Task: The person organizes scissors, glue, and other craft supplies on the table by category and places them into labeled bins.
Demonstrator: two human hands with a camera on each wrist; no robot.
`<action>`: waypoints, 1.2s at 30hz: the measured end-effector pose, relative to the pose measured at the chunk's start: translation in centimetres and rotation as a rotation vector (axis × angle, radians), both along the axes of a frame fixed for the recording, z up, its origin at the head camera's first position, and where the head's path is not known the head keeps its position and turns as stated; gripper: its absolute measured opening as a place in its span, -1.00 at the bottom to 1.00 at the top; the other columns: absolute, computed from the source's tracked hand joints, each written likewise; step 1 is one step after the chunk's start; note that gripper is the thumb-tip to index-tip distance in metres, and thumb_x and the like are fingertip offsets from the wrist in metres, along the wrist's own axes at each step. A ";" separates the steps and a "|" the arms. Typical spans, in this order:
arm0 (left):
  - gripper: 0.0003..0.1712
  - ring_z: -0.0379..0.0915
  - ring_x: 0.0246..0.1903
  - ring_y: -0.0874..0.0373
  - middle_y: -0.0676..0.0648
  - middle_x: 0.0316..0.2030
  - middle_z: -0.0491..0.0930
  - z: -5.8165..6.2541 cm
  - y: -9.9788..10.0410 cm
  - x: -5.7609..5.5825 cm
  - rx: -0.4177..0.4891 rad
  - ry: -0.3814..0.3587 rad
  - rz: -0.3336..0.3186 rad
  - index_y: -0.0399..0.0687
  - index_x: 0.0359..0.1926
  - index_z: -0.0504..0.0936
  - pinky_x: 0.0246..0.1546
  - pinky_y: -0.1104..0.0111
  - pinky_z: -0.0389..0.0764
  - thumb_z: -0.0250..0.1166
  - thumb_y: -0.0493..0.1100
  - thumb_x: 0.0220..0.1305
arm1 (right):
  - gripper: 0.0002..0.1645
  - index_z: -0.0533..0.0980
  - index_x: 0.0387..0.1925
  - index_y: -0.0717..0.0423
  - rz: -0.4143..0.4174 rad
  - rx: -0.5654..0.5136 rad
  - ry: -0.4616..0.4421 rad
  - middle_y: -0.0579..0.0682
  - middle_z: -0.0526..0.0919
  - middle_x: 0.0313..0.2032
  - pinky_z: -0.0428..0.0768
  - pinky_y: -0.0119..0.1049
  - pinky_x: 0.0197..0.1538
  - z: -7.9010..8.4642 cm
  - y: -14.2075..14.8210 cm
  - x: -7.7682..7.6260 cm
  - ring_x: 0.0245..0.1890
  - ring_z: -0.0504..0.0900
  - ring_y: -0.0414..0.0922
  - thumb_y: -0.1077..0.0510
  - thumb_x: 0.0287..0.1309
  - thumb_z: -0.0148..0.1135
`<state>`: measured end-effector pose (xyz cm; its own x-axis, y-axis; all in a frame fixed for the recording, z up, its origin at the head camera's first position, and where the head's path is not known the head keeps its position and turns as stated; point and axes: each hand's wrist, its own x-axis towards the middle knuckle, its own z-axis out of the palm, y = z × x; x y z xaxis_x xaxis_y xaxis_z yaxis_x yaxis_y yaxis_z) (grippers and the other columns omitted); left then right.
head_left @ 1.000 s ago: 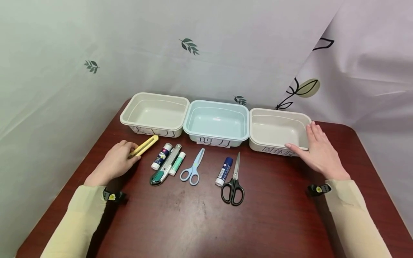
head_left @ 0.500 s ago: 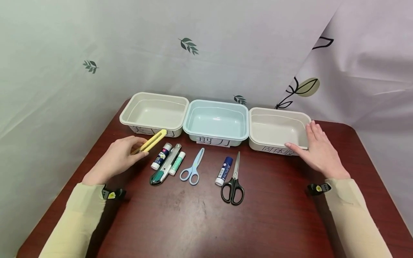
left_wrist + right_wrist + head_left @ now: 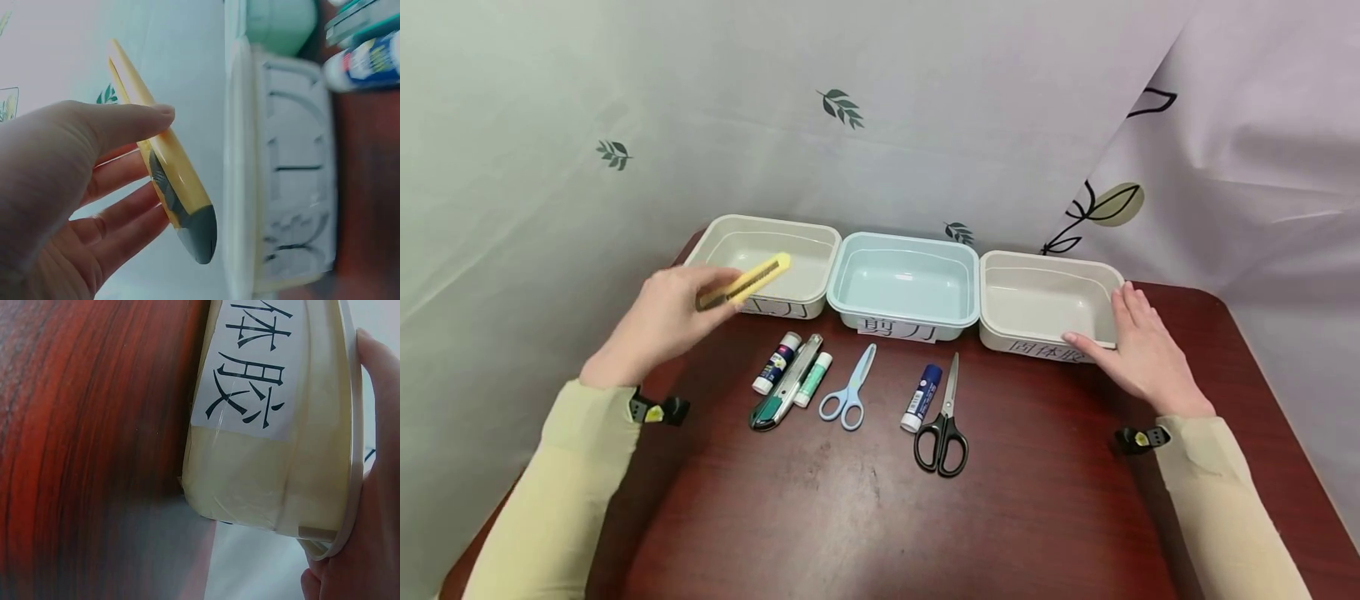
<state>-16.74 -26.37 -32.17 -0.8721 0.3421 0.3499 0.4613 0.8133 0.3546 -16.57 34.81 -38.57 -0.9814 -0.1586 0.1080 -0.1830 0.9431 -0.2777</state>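
My left hand (image 3: 673, 312) pinches a yellow utility knife (image 3: 752, 279) between thumb and fingers, held in the air over the front of the left cream bin (image 3: 805, 287). In the left wrist view the knife (image 3: 178, 169) shows a dark grey end and a grey slider; the bin's labelled front (image 3: 297, 169) is beside it. No blade can be seen out of it. My right hand (image 3: 1150, 358) rests on the right corner of the right cream bin (image 3: 1052, 260), its fingers straight along the side and its thumb over the front rim.
A light blue bin (image 3: 902, 321) stands between the cream ones. In front lie a glue stick (image 3: 777, 363), a green-and-silver utility knife (image 3: 786, 383), a green glue stick (image 3: 812, 380), blue scissors (image 3: 850, 392), a blue glue stick (image 3: 921, 398) and black-handled scissors (image 3: 943, 433).
My left hand has lifted the yellow utility knife from near the tabletop up and forward, to above the left bin's front rim. My right hand stays in place.
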 end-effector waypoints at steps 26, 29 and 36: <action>-0.57 0.54 -0.07 -0.22 -0.35 -0.01 0.62 1.3 0.0 -10.9 -0.082 -0.220 0.065 -0.33 0.20 0.62 -0.07 -0.09 0.52 0.36 -0.28 0.34 | 0.27 -0.11 0.52 0.48 0.006 0.004 0.018 0.35 -0.28 0.55 -0.28 0.02 0.52 0.0 0.2 -0.2 0.56 -0.33 0.16 -0.42 0.32 0.11; -0.57 0.54 -0.06 -0.21 -0.33 0.01 0.62 -0.3 0.0 -11.3 -0.086 -0.279 0.072 -0.31 0.20 0.62 -0.05 -0.09 0.52 0.36 -0.28 0.34 | 0.28 -0.11 0.53 0.48 0.006 0.004 0.019 0.37 -0.26 0.55 -0.29 0.01 0.52 -0.1 0.2 -0.2 0.56 -0.32 0.17 -0.42 0.32 0.12; -0.58 0.51 -0.07 -0.21 -0.37 0.01 0.60 -1.9 -0.3 -11.6 -0.129 -0.341 0.111 -0.37 0.18 0.62 -0.05 -0.09 0.51 0.34 -0.32 0.32 | 0.28 -0.11 0.53 0.47 0.002 0.007 0.019 0.40 -0.22 0.54 -0.30 0.00 0.52 -0.3 0.1 -0.1 0.56 -0.31 0.18 -0.43 0.32 0.12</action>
<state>-28.38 -26.63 -34.07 -0.9654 0.2608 -0.0065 0.2406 0.8997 0.3642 -16.63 34.91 -38.83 -0.9788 -0.1618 0.1256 -0.1904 0.9447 -0.2672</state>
